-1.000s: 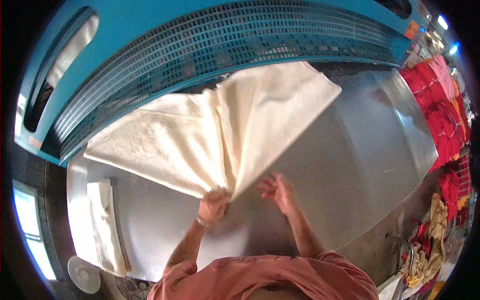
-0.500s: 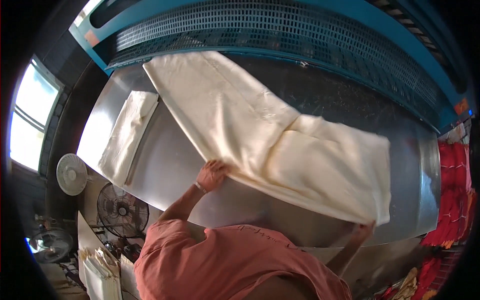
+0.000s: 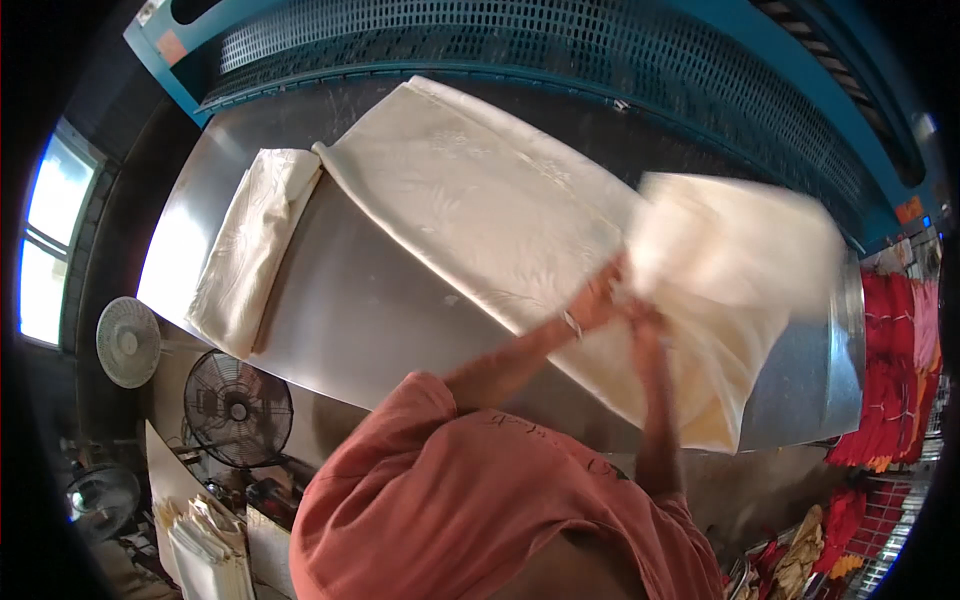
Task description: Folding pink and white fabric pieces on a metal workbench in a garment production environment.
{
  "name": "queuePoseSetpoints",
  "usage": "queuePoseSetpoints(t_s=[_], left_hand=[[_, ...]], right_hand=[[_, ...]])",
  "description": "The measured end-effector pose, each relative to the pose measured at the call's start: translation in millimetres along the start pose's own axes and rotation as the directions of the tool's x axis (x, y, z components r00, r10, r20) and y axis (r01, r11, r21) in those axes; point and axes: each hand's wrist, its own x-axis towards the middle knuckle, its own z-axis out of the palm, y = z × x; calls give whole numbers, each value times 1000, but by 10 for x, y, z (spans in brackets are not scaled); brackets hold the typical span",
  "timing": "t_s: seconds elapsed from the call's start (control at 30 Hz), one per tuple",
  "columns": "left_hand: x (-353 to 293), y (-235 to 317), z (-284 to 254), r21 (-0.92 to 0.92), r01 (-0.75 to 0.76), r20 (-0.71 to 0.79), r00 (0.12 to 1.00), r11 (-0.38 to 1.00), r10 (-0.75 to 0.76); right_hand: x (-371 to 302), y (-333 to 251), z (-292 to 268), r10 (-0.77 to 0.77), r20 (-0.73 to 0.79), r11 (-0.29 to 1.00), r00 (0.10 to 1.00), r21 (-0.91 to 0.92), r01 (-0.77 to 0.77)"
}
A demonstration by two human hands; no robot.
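Cream cloth (image 3: 490, 210): slanting across the metal table (image 3: 350, 310), its right part lifted and blurred
Left hand (image 3: 597, 297): at the lifted part, a band (image 3: 572, 323) round the wrist
Right hand (image 3: 645, 318): just beside the left, also at the cloth, both grips too blurred to tell
Folded cloth (image 3: 255, 250): toward the table's left end
Blue perforated panel (image 3: 440, 35): along the far side
Black fan (image 3: 238, 412): off the near left corner
Red cloths (image 3: 880, 370): beyond the right end

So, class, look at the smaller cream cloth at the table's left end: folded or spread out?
Folded: the smaller cream cloth lies on the metal table as a narrow strip, layers showing along its edge.
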Motion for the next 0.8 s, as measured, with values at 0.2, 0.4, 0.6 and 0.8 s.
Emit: queuePoseSetpoints(t_s=[0.2,0.4,0.6,0.8], left_hand=[[380,45,-2633,172,-329,-623,693,928,362],[-69,213,-4035,492,763,-819,243,419,519],[149,217,-4447,216,207,-814,577,954,60],[234,140,-2363,264,-145,77,989,954,129]], right_hand=[[282,-1226,386,112,-17,957,994,270,-103],[-585,-491,584,354,-62,913,933,242,-330],[-1416,88,-31,614,-528,775,587,260,-576],[-1536,297,-103,821,-327,571,468,485,-663]])
